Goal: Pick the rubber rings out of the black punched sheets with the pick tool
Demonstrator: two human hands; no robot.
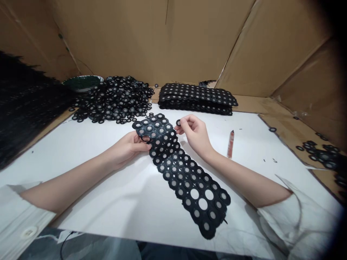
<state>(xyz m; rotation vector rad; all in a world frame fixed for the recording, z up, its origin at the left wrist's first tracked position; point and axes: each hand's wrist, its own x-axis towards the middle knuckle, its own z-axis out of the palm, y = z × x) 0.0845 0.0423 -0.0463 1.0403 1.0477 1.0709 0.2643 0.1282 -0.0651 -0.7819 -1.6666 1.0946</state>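
Note:
A long black rubber sheet with rows of round holes slants across the white table, its far end lifted and bent. My left hand grips that raised end at its left edge, thumb on top and fingers behind. A small black ring with a pale centre is pinched between the thumb and fingertips of my right hand, right beside the sheet's upper right edge. Rings sit in most of the sheet's holes. Three larger white openings show near its close end.
A heap of loose black rings lies at the back left, before a bowl of dark green bits. Stacked filled sheets stand at the back. An orange-red pointed tool is at right, with more black rings beyond. Cardboard walls enclose the table.

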